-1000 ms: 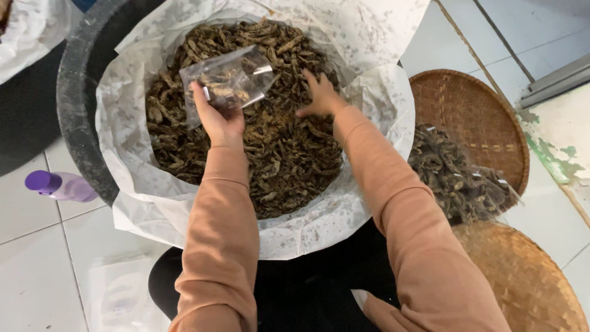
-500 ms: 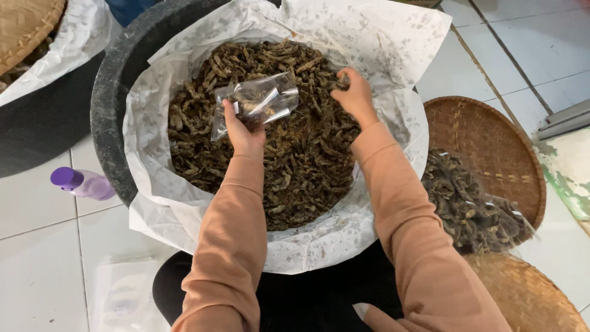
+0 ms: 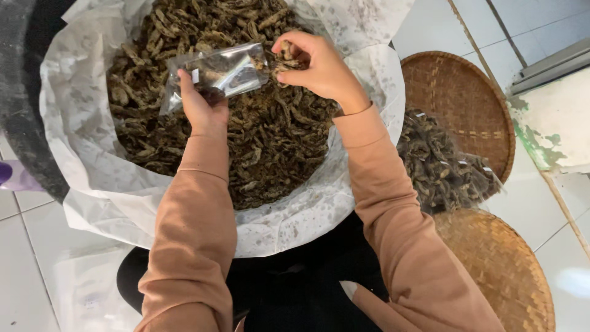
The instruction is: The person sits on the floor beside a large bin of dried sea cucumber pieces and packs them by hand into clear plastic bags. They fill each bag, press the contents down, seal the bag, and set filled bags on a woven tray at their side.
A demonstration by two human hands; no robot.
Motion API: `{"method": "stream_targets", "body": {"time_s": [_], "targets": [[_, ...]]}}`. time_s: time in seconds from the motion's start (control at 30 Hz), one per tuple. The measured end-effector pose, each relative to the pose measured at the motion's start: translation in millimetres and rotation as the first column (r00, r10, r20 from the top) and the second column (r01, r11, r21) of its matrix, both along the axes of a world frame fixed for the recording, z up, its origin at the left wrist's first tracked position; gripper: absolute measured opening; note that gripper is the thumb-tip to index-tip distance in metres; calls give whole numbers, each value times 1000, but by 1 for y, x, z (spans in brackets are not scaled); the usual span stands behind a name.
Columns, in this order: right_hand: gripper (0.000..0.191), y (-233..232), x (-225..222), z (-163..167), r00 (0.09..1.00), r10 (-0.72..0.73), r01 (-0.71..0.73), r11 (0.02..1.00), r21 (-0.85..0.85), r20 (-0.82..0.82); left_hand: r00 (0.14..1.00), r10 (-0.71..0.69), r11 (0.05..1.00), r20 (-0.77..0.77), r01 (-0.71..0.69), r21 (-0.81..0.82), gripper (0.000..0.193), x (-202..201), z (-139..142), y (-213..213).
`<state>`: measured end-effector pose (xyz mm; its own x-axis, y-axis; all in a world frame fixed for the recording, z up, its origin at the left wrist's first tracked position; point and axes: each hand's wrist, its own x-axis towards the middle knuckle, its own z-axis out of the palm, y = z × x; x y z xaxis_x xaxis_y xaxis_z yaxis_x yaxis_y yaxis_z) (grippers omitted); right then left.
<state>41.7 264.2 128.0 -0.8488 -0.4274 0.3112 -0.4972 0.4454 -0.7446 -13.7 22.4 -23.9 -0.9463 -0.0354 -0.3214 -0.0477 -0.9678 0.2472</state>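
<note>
**Two hands filling a small clear bag over a basin of dried brown pieces**

Head view, looking straight down. The person's left hand (image 3: 203,107) is raised over a large dark basin (image 3: 24,123) lined with crumpled white paper (image 3: 86,166). Its grip is closed on the lower edge of a small clear plastic bag (image 3: 215,71), thumb and fingers pinching the film so that the bag lies tilted with its open end toward the right. A few dark pieces show inside the bag.

The right hand (image 3: 316,67) is just beside the bag's open end, at the same height. Its fingers are curled in tightly, and its grip holds a small bunch of dried brown pieces (image 3: 286,58) right at the mouth of the bag. Whether these pieces touch the bag cannot be told.

Below both hands, the lined basin is heaped with a mass of the same dried, shrivelled brown stuff (image 3: 264,154), filling most of the paper lining. Both arms wear peach-coloured long sleeves (image 3: 196,233) and reach up from the bottom of the frame.

To the right of the basin, on the white tiled floor (image 3: 31,270), lie two round woven trays: the upper tray (image 3: 467,98) holds a pile of filled clear bags (image 3: 442,163), and the lower tray (image 3: 498,270) sits near the person's right elbow. A purple object (image 3: 12,175) shows at the left edge, partly cut off.
</note>
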Motion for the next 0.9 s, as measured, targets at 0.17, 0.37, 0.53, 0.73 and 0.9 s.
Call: {"method": "stream_targets", "body": {"time_s": [0.17,0.37,0.53,0.73,0.9], "targets": [[54,-32,0,-20,968,-114,116,993,-5,-223,983,-182,982,31,183,-38,50,5,-1,16],[74,-41,-8,-32,938,115,-102,993,56,-328,991,-99,995,-94,96,-34,58,1,-1,7],[51,-52,-11,-44,964,-180,131,962,-239,-197,979,-109,994,-174,105,-33,63,5,5,7],[50,-63,-3,-39,956,-66,110,984,141,-287,970,-123,992,-211,113,-56,73,8,15,1],[43,-72,-2,-45,868,59,-39,998,50,-493,978,-143,990,-151,139,-36,70,8,18,1]]}}
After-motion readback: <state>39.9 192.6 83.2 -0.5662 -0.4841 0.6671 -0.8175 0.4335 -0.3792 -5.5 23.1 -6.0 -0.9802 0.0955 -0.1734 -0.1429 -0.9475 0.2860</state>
